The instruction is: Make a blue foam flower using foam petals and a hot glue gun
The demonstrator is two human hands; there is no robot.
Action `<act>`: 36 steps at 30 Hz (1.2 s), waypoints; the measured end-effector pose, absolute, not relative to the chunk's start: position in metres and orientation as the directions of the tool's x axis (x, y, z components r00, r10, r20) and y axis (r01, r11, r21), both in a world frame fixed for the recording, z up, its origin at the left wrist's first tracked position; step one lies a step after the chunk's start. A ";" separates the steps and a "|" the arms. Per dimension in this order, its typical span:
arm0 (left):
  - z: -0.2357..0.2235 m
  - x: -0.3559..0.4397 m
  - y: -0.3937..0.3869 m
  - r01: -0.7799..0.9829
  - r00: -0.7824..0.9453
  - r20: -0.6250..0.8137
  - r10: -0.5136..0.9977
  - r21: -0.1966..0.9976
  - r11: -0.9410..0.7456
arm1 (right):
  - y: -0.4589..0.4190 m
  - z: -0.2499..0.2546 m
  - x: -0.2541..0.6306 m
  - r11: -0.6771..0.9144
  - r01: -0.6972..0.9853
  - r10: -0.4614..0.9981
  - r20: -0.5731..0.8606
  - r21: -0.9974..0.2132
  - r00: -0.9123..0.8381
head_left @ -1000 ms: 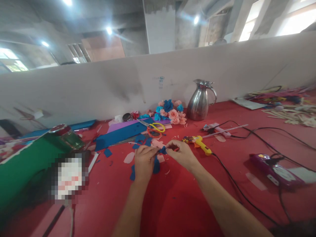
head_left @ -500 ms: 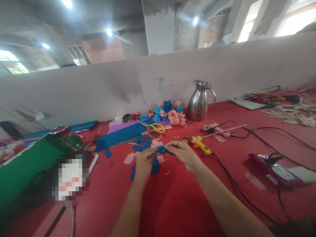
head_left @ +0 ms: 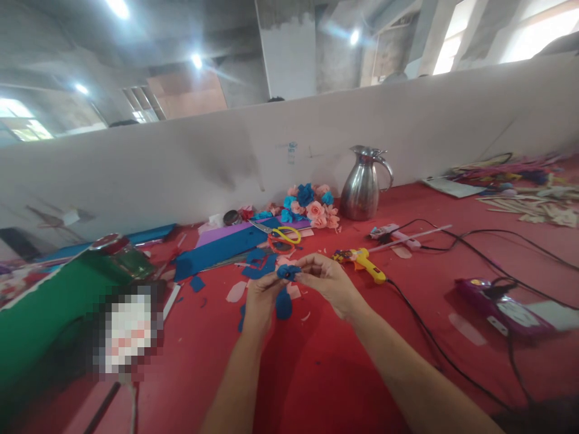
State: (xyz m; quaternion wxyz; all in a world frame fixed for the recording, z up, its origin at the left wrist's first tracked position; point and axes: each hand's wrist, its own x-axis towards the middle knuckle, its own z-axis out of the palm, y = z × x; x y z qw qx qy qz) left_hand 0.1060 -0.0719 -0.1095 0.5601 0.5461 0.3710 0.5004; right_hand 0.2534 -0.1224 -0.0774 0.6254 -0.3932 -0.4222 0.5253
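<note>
A small dark-blue paper flower is held up between both hands over the red table. My left hand pinches it from the left, fingers closed around its base. From the right, the fingertips of my right hand are pressed on its edge. Beneath and behind the hands lie cut blue paper petals and a pink petal. Just right of my right hand rests a yellow glue gun with a glue stick in its back. Scissors with yellow and orange handles lie beyond the hands.
Finished paper flowers are heaped near a steel jug by the white partition. Blue paper strips lie left of them. A purple power strip with cables sits at right. A lidded jar stands by a green panel at left.
Both hands have shifted slightly left with the blue flower, which has turned so its centre shows more. The right fingers have moved over its right edge. The view has shifted slightly.
</note>
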 end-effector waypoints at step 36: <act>-0.107 0.108 -0.076 -0.150 0.188 0.111 0.976 0.985 -0.083 | -0.128 -0.068 0.252 0.187 -0.359 0.952 0.077 -0.915 0.298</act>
